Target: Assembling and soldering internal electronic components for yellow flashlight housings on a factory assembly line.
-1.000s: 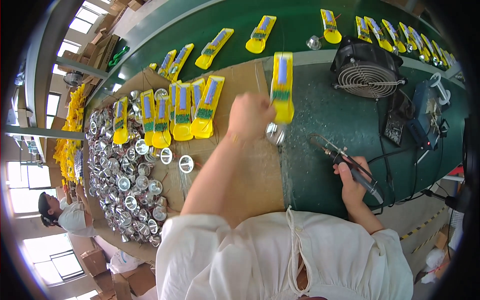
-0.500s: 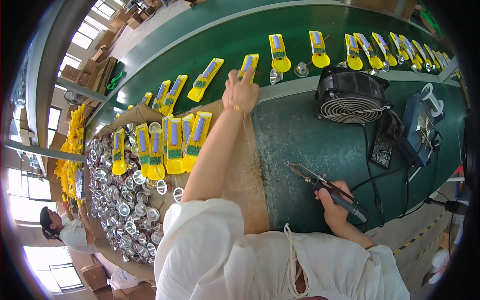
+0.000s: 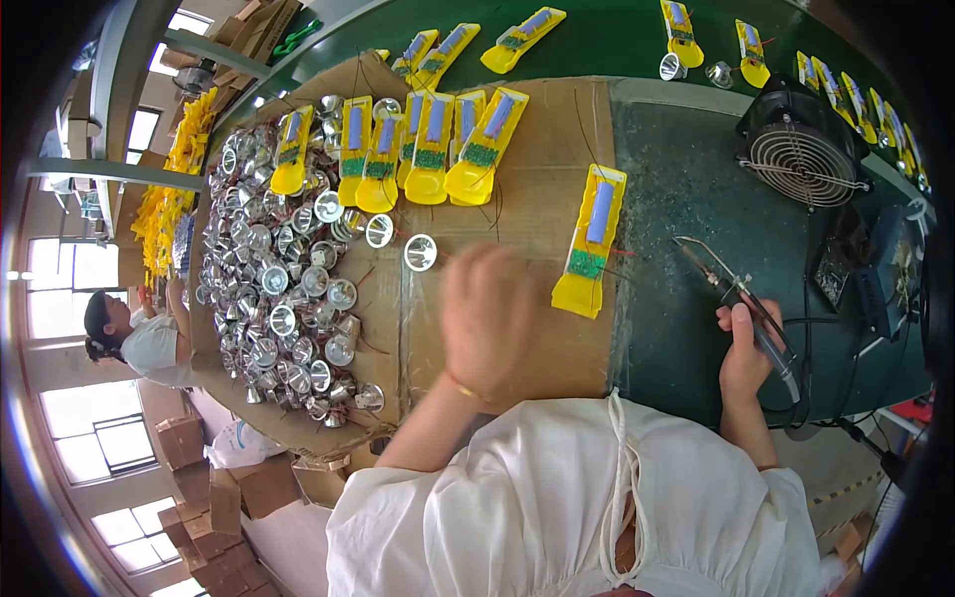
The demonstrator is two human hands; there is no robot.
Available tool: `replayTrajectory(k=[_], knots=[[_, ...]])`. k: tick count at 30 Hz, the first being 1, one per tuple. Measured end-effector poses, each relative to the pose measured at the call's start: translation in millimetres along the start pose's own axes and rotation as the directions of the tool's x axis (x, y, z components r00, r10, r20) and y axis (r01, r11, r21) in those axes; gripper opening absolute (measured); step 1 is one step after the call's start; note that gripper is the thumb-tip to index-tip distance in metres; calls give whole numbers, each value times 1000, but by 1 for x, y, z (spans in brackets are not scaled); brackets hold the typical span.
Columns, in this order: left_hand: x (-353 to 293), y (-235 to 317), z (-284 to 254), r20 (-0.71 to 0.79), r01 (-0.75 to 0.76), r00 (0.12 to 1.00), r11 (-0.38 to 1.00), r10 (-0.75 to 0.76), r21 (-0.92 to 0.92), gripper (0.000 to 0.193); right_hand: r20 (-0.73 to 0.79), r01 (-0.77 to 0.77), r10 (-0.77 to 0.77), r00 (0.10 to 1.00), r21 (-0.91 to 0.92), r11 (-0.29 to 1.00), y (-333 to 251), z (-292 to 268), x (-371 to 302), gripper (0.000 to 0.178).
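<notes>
My right hand (image 3: 744, 363) grips a soldering iron (image 3: 779, 364) with a thin guide tube along it; its tip points up and left over the green bench. My left hand (image 3: 485, 323) hovers over the cardboard, its fingers smeared by motion, so I cannot tell whether they hold anything. To its right lies a yellow plastic housing (image 3: 591, 244) bearing a lilac battery cell, a green circuit board and thin wires. A silver reflector cup (image 3: 420, 252) sits just beyond the hand's upper left. More yellow housings (image 3: 430, 149) lie in a row on the heap of silver reflector cups (image 3: 284, 319).
A black fan (image 3: 804, 149) stands at the back right of the bench, beside a dark small-parts tray (image 3: 842, 259) and a blue device (image 3: 880, 298). Other yellow housings (image 3: 522, 40) line the green surface beyond. A person (image 3: 139, 333) works at the far left.
My left hand has come back from the far green surface toward me. A yellow housing now lies on the cardboard, apart from that hand. The view has shifted; my right hand keeps the iron.
</notes>
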State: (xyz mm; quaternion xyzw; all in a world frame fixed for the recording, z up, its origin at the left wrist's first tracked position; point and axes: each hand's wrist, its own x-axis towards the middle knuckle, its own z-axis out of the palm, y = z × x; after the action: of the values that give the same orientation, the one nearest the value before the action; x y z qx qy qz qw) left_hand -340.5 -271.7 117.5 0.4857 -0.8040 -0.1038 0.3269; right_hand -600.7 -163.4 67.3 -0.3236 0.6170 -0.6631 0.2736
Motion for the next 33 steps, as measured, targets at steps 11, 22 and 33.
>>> replayTrajectory(k=[11, 22, 33], knots=[[8, -65, -25, 13, -81, 997, 918, 82, 388, 9, 11, 4, -4, 1000, 2, 1000, -14, 8, -20, 18], [-3, 2, 23, 249, 242, 954, 919, -168, -310, 6, 362, 215, -143, 921, -166, 963, -27, 34, -27, 18], [-1, 2, 33, 267, 277, 945, 897, -190, -344, 6, 302, 132, -92, 949, -114, 985, -24, 52, -27, 16]])
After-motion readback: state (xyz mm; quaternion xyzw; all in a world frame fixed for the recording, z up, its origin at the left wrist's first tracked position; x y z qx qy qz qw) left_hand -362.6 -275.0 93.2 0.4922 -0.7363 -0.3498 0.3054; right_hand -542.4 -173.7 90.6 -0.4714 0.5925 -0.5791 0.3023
